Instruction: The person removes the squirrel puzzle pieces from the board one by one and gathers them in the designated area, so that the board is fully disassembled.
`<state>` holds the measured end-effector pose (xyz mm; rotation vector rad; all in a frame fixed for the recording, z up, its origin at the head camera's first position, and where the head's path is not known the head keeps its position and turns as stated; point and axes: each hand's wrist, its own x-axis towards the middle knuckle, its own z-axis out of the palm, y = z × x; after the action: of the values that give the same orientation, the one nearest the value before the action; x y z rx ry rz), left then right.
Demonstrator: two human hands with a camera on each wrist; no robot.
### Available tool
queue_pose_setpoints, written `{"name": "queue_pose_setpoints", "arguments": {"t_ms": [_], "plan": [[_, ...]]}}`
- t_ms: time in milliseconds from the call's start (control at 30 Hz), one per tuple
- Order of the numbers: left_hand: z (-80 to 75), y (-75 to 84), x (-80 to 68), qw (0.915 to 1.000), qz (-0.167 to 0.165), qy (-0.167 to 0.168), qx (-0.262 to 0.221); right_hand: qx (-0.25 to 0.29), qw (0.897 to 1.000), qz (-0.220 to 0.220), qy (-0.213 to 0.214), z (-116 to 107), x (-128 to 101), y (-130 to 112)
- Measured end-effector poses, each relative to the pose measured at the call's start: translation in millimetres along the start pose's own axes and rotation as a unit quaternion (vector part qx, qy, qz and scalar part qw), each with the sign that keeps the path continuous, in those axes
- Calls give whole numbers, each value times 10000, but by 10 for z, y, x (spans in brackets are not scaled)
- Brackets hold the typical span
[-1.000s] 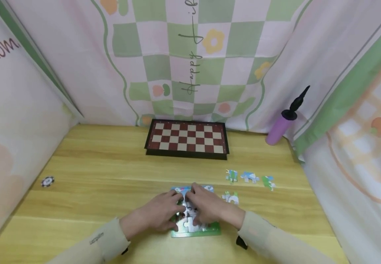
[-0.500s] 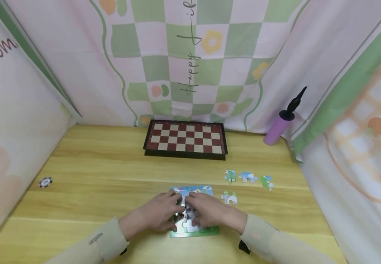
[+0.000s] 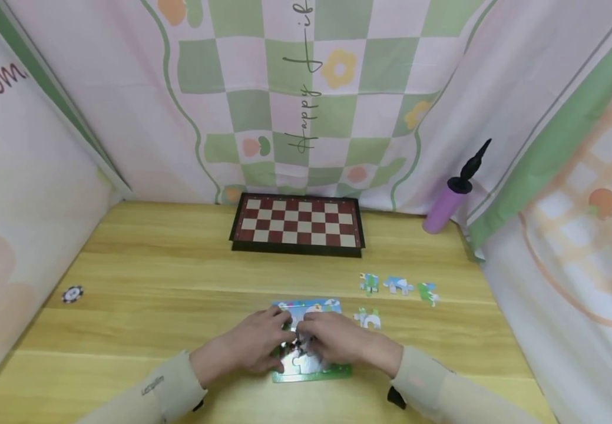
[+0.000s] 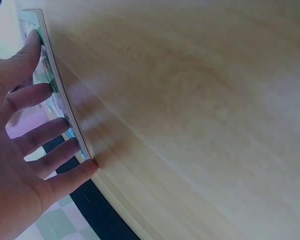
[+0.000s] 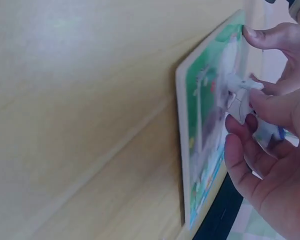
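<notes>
A jigsaw puzzle in a flat tray with a green and blue border (image 3: 313,375) lies on the table before me. My left hand (image 3: 255,341) rests on its left side; in the left wrist view the fingers (image 4: 52,130) are spread fairly straight along the tray's edge. My right hand (image 3: 337,337) is over the puzzle's right half. In the right wrist view its thumb and fingers pinch a pale puzzle piece (image 5: 240,106), tilted up from the tray (image 5: 200,115). Both hands cover much of the picture in the head view.
Loose puzzle pieces lie to the right: a light one (image 3: 367,318), a blue one (image 3: 398,285), a green one (image 3: 427,293) and another (image 3: 369,283). Behind stands a chessboard (image 3: 297,222). A purple pump (image 3: 440,209) is at back right, a poker chip (image 3: 72,294) far left.
My right hand's fingers have drawn back and curled in over the puzzle, and a piece is now pinched there. My left hand stays on the tray's left side. The head view shifts slightly.
</notes>
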<state>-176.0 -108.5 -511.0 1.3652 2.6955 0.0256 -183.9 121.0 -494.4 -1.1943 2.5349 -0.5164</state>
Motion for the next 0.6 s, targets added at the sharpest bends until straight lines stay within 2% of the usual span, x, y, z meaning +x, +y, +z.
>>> {"name": "queue_pose_setpoints", "arguments": {"t_ms": [100,233,367,600], "plan": [[-4,3,-1,10000,-11,-2,28,42,9999,-79,82,-53,-46,3],[-4,3,1,9999,33,35,95,279,9988,165,367,-139,-158,70],[-3,5,0,9999,83,84,115,413,9940,402,927,-223,-337,248],[-20,11,-18,9998,89,115,114,-53,9803,616,1874,-359,-777,590]]}}
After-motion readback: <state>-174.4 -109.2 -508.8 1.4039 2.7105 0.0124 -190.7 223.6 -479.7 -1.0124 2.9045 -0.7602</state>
